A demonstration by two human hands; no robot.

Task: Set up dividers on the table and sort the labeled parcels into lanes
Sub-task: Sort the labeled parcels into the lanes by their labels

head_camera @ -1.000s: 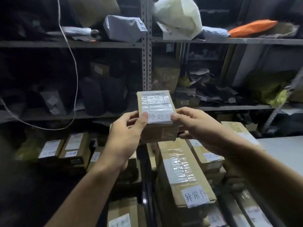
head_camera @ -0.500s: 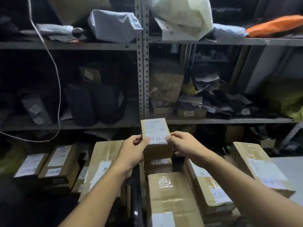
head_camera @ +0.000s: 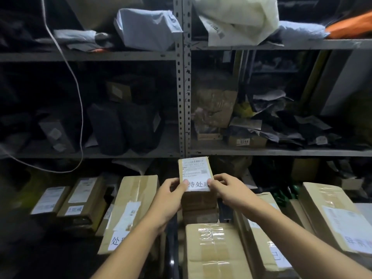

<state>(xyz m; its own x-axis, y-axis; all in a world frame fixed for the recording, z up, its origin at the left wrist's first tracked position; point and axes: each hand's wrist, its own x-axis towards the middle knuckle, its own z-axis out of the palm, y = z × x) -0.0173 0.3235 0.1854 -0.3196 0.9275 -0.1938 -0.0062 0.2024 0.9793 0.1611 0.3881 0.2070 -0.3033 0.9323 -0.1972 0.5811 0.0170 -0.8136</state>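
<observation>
Centrally, a small labeled parcel [head_camera: 195, 174] sits pinched by both grips: left hand [head_camera: 168, 195] and right hand [head_camera: 225, 189] each curl fingers and thumb round its near corners. Directly beneath it lies a stack of brown boxes [head_camera: 199, 210]; a taped carton [head_camera: 213, 250] lies nearer, metal shelving [head_camera: 182, 97] beyond.

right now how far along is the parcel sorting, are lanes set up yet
Done: several brown cardboard parcels with white labels lie in rough rows below the grey metal shelving; no dividers are plainly visible, so I cannot confirm lanes. In hand: the left hand and right hand both hold a small brown cardboard box with a white shipping label, apparently over a stack. Left: setting it down.
</observation>
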